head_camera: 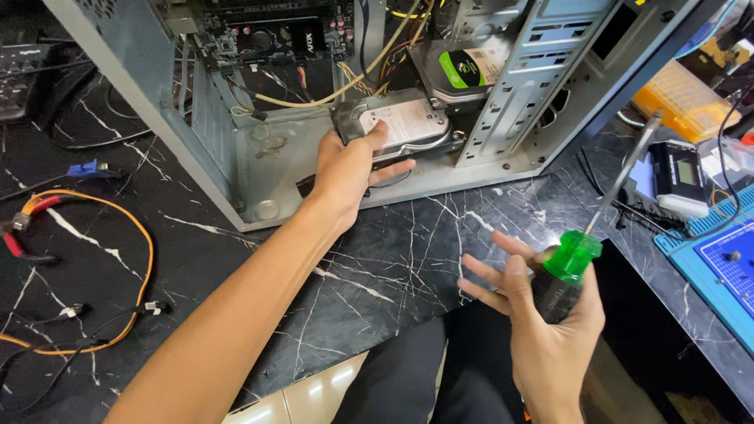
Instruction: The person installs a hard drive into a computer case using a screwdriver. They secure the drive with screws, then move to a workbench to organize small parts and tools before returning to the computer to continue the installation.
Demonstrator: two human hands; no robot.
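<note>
My left hand (351, 170) grips a silver hard drive (410, 126) that lies inside an open grey computer case (236, 161) on its side. Above that drive, a second drive with a green label (465, 69) sits in the metal bay (528, 78). The hand's thumb rests on top of the silver drive, fingers under it. My right hand (542, 330) hovers near the table's front edge. It holds a screwdriver with a green and black handle (569, 265), shaft pointing up and away. Its other fingers are spread.
The case stands on a black marble-pattern table (400, 259). Orange and red cables (118, 235) lie at the left, with a blue connector (88, 168). At the right are a blue work mat (726, 263), a small black meter (679, 174) and an orange parts box (683, 98).
</note>
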